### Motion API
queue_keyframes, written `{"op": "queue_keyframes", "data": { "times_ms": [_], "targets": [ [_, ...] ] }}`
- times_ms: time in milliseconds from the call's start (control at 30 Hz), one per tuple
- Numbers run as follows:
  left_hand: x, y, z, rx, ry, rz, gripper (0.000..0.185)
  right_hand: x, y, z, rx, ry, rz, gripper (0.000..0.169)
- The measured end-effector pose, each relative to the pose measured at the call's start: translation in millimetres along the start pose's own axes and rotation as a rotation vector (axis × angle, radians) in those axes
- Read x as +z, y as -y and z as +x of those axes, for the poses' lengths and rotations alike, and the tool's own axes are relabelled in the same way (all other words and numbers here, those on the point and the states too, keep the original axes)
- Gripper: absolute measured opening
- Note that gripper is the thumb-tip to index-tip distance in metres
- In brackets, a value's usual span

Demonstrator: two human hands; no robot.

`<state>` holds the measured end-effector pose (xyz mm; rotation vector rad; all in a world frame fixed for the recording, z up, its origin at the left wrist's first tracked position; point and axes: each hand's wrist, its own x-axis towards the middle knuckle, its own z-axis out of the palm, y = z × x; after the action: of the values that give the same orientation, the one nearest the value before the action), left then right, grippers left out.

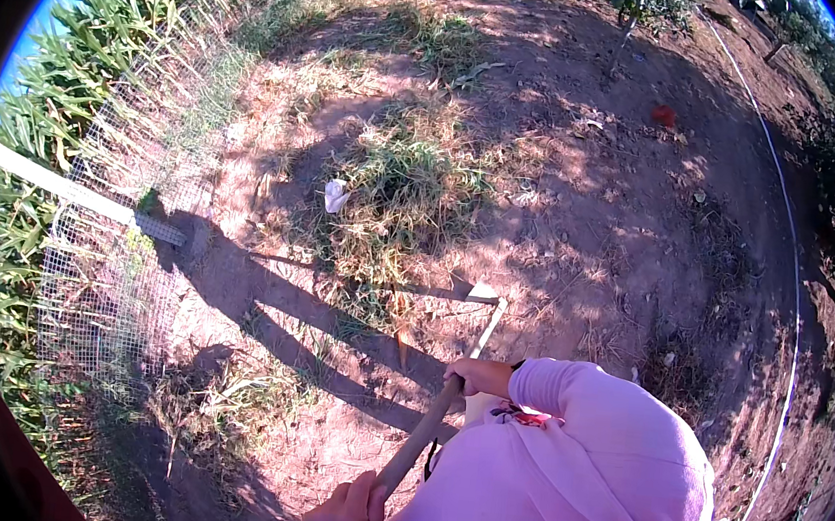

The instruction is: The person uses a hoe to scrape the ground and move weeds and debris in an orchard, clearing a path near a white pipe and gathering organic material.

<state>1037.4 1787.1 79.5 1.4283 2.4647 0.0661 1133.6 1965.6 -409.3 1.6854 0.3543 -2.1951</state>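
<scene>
A hoe with a long wooden handle (419, 434) runs slantwise before my body. My left hand (351, 514), at the lower edge of the view, grips the handle's near part. Farther up, my right hand (478, 375) is closed around it, below a lilac sleeve (549, 382). The pale hoe blade (484, 293) is at the far end, over bare soil beside dry grass; whether it touches the ground I cannot tell. A heap of green and dried grass (418, 178) lies beyond the blade.
A wire mesh fence (108, 306) with a white post (56, 180) borders maize plants (47, 112) on the left. A white scrap (335, 196) lies by the grass. A pale hose or line (795, 297) curves along the right. Farther off are a red object (663, 117) and a small tree (629, 25).
</scene>
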Motion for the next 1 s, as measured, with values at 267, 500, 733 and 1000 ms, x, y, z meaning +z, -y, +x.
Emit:
{"op": "queue_keyframes", "data": {
  "times_ms": [267,500,733,1000],
  "targets": [
    [-4,-7,58,0.349,-0.148,-0.277,0.009,-49,40,-32,-0.279,0.04,0.637,0.01],
    [41,-41,185,0.828,-0.07,-0.435,0.017,-127,86,-68,-0.459,-0.189,0.88,0.007],
    [82,-119,310,1.125,0.524,-0.648,0.014,-175,121,-93,-0.548,-0.201,1.182,0.007],
    [45,-197,400,1.47,0.672,-0.69,0.011,-209,177,-110,-0.579,-0.157,1.355,0.009]
  ]
}}
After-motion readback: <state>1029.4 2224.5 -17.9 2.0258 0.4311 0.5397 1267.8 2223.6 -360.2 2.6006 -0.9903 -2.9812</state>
